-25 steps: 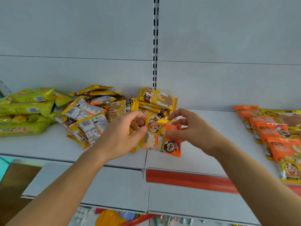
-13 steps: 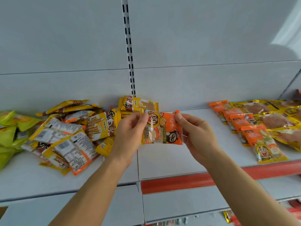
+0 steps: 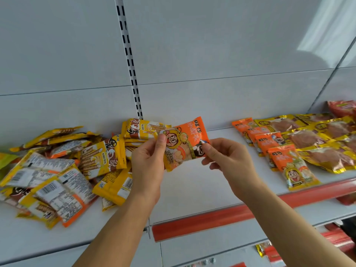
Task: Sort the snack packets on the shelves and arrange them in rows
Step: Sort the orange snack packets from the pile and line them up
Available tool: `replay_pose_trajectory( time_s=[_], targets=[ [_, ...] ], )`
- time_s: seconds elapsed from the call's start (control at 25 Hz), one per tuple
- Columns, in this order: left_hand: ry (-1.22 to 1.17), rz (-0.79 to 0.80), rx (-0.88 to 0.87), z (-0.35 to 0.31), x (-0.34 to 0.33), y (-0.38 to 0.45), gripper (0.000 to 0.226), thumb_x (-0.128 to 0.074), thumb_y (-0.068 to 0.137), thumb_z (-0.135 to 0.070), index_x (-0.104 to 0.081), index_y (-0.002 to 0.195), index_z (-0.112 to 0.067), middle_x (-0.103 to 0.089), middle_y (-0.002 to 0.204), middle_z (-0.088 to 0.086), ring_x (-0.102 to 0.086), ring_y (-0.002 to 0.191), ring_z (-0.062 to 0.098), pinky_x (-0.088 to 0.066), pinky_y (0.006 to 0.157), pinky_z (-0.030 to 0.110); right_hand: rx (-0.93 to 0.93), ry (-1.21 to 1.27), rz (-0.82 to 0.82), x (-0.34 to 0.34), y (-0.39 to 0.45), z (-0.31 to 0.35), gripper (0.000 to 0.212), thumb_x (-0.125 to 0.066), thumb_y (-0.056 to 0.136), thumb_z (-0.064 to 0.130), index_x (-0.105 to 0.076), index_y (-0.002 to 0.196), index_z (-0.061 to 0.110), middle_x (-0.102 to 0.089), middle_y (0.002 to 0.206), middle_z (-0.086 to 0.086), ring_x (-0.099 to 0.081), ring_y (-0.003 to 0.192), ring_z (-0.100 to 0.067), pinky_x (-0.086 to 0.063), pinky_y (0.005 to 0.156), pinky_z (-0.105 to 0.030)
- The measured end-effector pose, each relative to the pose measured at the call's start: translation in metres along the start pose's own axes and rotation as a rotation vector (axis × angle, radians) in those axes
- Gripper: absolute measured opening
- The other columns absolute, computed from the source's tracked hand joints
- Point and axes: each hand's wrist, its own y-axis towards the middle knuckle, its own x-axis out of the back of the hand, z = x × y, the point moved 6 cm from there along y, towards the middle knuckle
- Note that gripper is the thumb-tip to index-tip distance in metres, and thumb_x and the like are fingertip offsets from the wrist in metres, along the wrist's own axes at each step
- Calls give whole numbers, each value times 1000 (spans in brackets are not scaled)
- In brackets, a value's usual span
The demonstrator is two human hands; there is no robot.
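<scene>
Nearest, the left hand and the right hand hold one orange snack packet between them, lifted above the white shelf. The left thumb and fingers pinch its left edge; the right thumb and fingers pinch its lower right corner. The packet tilts, printed face toward the camera.

It looks light and thin, a crinkly film pouch with small pieces inside that would likely crush under a hard squeeze. The film is probably slick, so the flat sealed edges are the best places to take hold, as both hands do now.

Further left lies a loose pile of yellow wafer-roll packets, unsorted. Further right, a row of matching orange packets runs back along the shelf, beside yellow-edged packets of dried meat. That orange row is probably where this packet belongs.
</scene>
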Motion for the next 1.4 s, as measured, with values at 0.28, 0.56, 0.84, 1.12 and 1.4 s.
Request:
replay_pose_trajectory(
  time_s=[0.28,0.56,0.84,1.12,1.4],
  targets=[
    [15,29,92,19,-39,7,20,-60,99,-25,-73,95,-10,-78,90,6,-75,76,18,-57,57,29,-53,158,-43,51,32,-7,18,-69,93,19,-74,87,3,-61,63,-8,-52,57,-17,-47,61,-26],
    [391,317,165,38,-87,24,9,-64,98,-16,-68,95,-9,-78,82,7,-75,74,19,-55,65,30,-58,-396,213,105,132,13,8,-71,93,13,-78,94,9,-74,73,-9,-66,71,-17,-57,71,-28],
    [1041,313,-48,60,-136,52,33,-63,95,-38,-66,71,-17,-63,67,-4,-61,70,17,-39,57,26,100,-961,284,99,214,12,2,-81,82,18,-79,81,18,-75,69,-1,-68,53,-8,-49,48,-17],
    [1206,280,-17,78,-166,61,29,-63,94,-45,-66,78,-21,-71,86,0,-65,87,23,-53,78,36,257,-1285,233,92,231,1,10,-76,84,21,-79,90,27,-75,90,2,-69,83,-22,-49,63,-27],
    [1255,235,-49,88,-173,66,23,-65,93,-46,-64,87,-25,-69,95,-3,-64,95,21,-53,83,38,362,-1579,192,94,224,-2,19,-65,91,9,-74,103,20,-69,96,-10,-64,78,-31,-44,61,-30]
  ],
)
